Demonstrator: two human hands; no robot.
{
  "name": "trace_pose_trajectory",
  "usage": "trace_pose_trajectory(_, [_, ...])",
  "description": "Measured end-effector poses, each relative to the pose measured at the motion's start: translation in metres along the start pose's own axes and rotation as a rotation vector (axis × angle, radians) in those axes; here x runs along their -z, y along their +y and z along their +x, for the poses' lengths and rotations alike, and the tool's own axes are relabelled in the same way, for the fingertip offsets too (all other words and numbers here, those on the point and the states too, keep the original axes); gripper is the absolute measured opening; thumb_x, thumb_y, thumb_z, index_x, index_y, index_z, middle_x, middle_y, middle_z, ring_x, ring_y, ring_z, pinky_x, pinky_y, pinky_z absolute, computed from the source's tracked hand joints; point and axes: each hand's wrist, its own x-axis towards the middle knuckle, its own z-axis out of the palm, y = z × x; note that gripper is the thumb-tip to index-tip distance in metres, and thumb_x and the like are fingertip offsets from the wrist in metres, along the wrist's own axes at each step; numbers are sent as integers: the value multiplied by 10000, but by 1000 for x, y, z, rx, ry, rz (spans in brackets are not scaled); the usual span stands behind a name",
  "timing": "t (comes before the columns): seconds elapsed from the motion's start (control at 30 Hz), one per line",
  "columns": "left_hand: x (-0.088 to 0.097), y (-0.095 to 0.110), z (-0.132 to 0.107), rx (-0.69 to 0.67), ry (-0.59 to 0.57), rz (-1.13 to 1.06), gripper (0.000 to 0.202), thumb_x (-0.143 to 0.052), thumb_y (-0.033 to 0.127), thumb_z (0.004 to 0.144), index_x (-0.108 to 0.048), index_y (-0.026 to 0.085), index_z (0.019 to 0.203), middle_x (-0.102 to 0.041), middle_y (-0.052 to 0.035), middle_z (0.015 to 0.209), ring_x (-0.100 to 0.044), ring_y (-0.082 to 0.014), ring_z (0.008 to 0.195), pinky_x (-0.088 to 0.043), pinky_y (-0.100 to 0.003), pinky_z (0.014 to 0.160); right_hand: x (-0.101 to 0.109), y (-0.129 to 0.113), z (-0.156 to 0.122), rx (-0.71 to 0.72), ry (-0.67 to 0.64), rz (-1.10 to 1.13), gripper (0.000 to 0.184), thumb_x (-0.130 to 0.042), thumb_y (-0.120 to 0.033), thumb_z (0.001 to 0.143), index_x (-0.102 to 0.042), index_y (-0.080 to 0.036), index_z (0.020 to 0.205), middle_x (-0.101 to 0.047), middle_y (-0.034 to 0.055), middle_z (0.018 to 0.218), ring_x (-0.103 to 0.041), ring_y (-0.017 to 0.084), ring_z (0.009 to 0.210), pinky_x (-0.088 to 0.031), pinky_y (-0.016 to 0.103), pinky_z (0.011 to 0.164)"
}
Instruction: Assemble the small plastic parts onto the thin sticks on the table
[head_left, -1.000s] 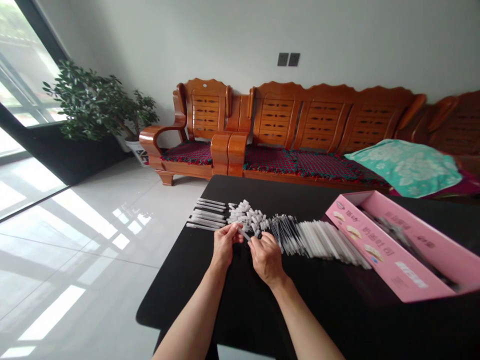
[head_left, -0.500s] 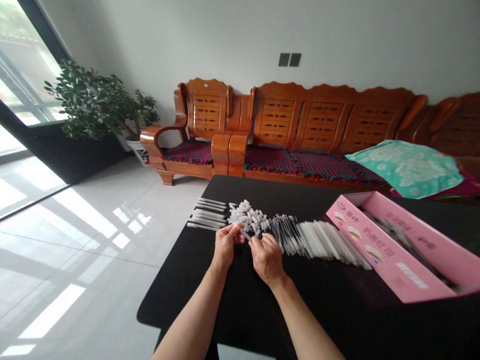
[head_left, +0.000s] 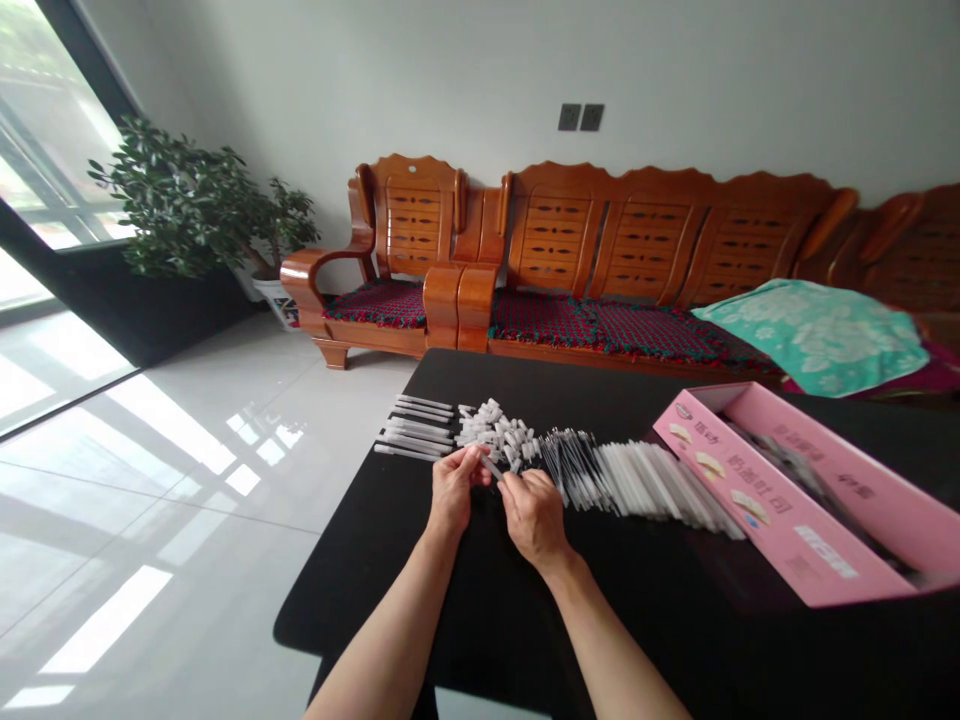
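My left grip (head_left: 454,490) and my right grip (head_left: 534,515) are pressed together, both pinching a little white stick (head_left: 491,467) just above the black counter (head_left: 480,385), right beside a heap of white caps (head_left: 495,432).

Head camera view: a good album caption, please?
Left hand and right hand handle a small white plastic piece over a black table, by loose white caps and a pink box.

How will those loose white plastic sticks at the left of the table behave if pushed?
The loose white plastic sticks look thin and round, so they would probably roll on the smooth black table. They lie dead straight, so they are likely stiff, not floppy. Their slim build suggests they are light and could scatter easily.
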Motion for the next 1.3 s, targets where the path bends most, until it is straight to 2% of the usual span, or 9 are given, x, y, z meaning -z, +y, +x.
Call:
trace_pose_trajectory(0.13, [0, -1, -2, -41, 71, 23, 391, -786, 482, 719, -760, 105, 818, -631, -12, 551, -527, -100, 453, -422, -214, 473, -2, -3, 2, 68, 18, -118, 303, -402, -176, 990, -574, -186, 740, -555, 37, 600, -512, 188, 631, -361, 320, 723])
trace_pose_trajectory(0.33, [4, 3, 2, -81, -44, 6, 331, -769, 441, 763, -765, 115, 823, -624, -10, 579, -520, -92, 502, -416, -203, 502, 5, 1, 3, -59, -92, 186, 337, -376, -234, 1027, -594, -189, 774, -594, 15, 642, -544, 152, 613, -323, 268, 613])
trace_pose_trajectory(0.53, [0, 1, -1, -113, 75, 123, 362, -776, 476, 736, -771, 118, 792, -626, -12, 544, -529, -116, 468, -422, -227, 480, 1, -3, 4, 26, -3, -87, 314, -409, -200, 998, -584, -180, 738, -584, 33, 588, -516, 172, 597, -295, 310, 665])
trace_pose_trajectory(0.63, [1, 1, -1, -177, 77, 212, 356, -760, 477, 757, -772, 123, 792, -634, -12, 542, -548, -124, 465, -435, -231, 490, 2, -4, 4, 22, -21, -98, 306, -420, -195, 995, -578, -184, 733, -580, 22, 570, -503, 159, 568, -287, 308, 657])
trace_pose_trajectory(0.8, [14, 6, 14, -123, 134, -103, 376, -806, 490, 692, -730, 128, 762, -635, -2, 608, -500, -70, 464, -396, -178, 450, 8, 0, -2, 37, -7, -74, 319, -413, -208, 1003, -589, -184, 739, -579, 20, 577, -506, 160, 585, -290, 306, 655])
trace_pose_trajectory(0.87, [18, 8, 18, -109, 108, -132, 377, -823, 466, 679, -727, 118, 785, -630, -2, 616, -517, -70, 481, -417, -174, 468, 9, 5, -5, 27, 25, -72, 320, -408, -216, 1009, -611, -177, 764, -584, 25, 589, -516, 170, 601, -303, 307, 658])
trace_pose_trajectory(1.03, [11, 6, 6, -99, -35, 104, 375, -721, 484, 795, -747, 115, 855, -663, -33, 674, -587, -119, 552, -475, -208, 497, 4, 18, -7, -53, 88, -63, 293, -386, -209, 1012, -660, -139, 939, -652, 61, 708, -575, 193, 690, -388, 314, 734])
trace_pose_trajectory(1.17, [6, 2, 0, -115, -80, 301, 375, -690, 467, 821, -769, 109, 902, -609, -6, 591, -534, -100, 502, -447, -190, 463, 5, 33, -8, -139, 202, -61, 291, -392, -218, 994, -629, -117, 1129, -687, 98, 838, -605, 224, 806, -445, 340, 793])
trace_pose_trajectory(1.3, [9, -4, 3, -104, -50, 399, 385, -707, 442, 787, -744, 113, 982, -626, -2, 608, -541, -107, 471, -444, -196, 416, 18, 63, -16, -267, 363, -88, 229, -470, -275, 971, -633, -138, 1054, -674, 96, 832, -606, 234, 817, -465, 338, 759])
